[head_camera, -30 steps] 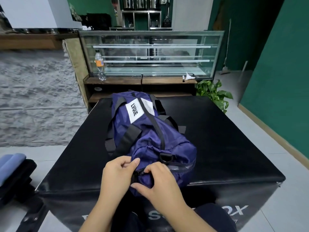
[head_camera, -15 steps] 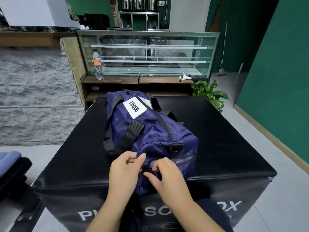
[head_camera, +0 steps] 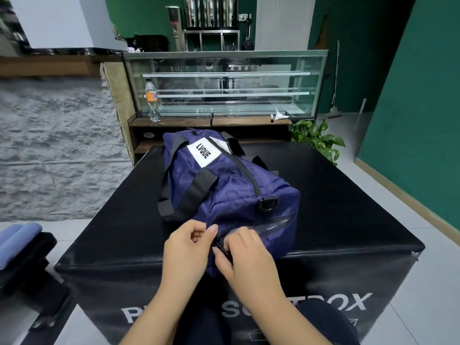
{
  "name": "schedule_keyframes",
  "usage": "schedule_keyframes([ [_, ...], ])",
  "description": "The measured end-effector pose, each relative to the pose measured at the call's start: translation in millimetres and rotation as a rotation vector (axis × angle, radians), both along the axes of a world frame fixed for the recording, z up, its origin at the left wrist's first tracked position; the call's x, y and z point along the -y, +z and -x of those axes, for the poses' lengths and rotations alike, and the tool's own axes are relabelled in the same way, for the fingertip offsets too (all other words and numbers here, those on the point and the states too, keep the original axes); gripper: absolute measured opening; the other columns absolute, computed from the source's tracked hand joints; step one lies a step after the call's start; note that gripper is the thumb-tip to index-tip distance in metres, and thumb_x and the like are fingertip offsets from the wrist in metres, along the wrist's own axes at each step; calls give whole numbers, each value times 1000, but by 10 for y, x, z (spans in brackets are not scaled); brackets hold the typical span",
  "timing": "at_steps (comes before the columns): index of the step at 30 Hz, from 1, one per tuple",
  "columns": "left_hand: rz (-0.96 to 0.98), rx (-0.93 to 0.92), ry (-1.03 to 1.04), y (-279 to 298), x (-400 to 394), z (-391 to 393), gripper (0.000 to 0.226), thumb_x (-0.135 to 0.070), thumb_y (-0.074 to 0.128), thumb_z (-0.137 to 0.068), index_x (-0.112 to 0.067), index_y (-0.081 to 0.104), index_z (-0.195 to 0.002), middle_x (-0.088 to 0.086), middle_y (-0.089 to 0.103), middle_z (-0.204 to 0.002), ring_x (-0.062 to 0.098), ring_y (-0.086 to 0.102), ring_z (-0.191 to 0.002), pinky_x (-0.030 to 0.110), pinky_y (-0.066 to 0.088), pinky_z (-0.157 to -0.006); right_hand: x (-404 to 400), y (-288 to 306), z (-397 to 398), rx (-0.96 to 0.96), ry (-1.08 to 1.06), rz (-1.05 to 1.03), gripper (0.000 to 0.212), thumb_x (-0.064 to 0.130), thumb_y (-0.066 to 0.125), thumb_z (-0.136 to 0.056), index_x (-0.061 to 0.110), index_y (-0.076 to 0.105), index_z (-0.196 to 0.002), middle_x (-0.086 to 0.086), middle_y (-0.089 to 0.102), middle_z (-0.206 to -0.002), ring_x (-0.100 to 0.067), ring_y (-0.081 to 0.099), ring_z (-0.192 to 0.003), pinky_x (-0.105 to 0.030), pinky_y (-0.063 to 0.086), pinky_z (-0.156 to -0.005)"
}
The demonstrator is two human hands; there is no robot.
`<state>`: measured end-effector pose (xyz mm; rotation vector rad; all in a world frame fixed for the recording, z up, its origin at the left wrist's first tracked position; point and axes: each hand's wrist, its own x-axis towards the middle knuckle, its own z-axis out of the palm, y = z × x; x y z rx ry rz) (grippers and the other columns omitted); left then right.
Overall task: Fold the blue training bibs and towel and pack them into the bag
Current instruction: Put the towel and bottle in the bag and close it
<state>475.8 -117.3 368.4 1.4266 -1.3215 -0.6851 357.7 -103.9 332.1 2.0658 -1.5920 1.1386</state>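
Both hands shifting right along the end zip since the earlier frame. Left hand [head_camera: 185, 247] pinching fabric of the navy nylon duffel bag [head_camera: 231, 185] to brace it; right hand [head_camera: 245, 255] pinching the black zip pull [head_camera: 221, 248]. Bag sitting on the black padded box [head_camera: 336, 207], near edge. No bibs or towel visible.

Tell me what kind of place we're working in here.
Probably a café or drinks shop: a glass display case on a wooden counter, steel drink dispensers on the shelf behind it, and a blender beside them.
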Motion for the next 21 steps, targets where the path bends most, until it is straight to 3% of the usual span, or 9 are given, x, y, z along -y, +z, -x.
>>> schedule_keyframes([
  [4, 51, 35, 38, 19, -74, 8, 23, -21, 72, -83, -13, 61, -64, -7, 61, -57, -2, 54, -55, 10, 40, -55, -59, 14, -4, 53, 47, 26, 30, 36, 48, -84, 15, 55, -64, 2, 49, -72, -16, 50, -67, -24, 43, -53],
  [7, 51, 27, 30, -5, -193, 63, 24, -20, 72, -83, -14, 60, -63, -5, 61, -57, -2, 54, -55, 9, 40, -55, -155, -58, 79, 186, 130, -143, 30, 39, 43, -86, 15, 56, -75, 4, 49, -86, -13, 49, -80, -22, 39, -73],
  [10, 57, 0, 13, -27, -322, 143, 24, -20, 72, -83, -14, 60, -63, -4, 63, -59, -1, 55, -57, 9, 40, -55, -264, -45, 211, 332, 230, -309, 18, 38, 42, -87, 20, 45, -83, 13, 38, -91, -3, 41, -85, -16, 35, -77],
  [14, 90, 11, -13, -26, -473, 212, 23, -19, 71, -83, -10, 60, -65, 0, 63, -61, 3, 55, -59, 10, 40, -56, -414, -15, 335, 391, 291, -254, 10, 43, 38, -90, 34, 36, -85, 20, 38, -90, 2, 42, -86, -14, 35, -77],
  [21, 138, 58, -29, 26, -703, 258, 25, -18, 70, -84, -12, 58, -64, -2, 60, -59, 2, 53, -57, 10, 40, -55, -644, 8, 476, 438, 257, -174, 16, 37, 55, -87, 31, 44, -78, 16, 45, -84, -1, 47, -82, -12, 37, -74],
])
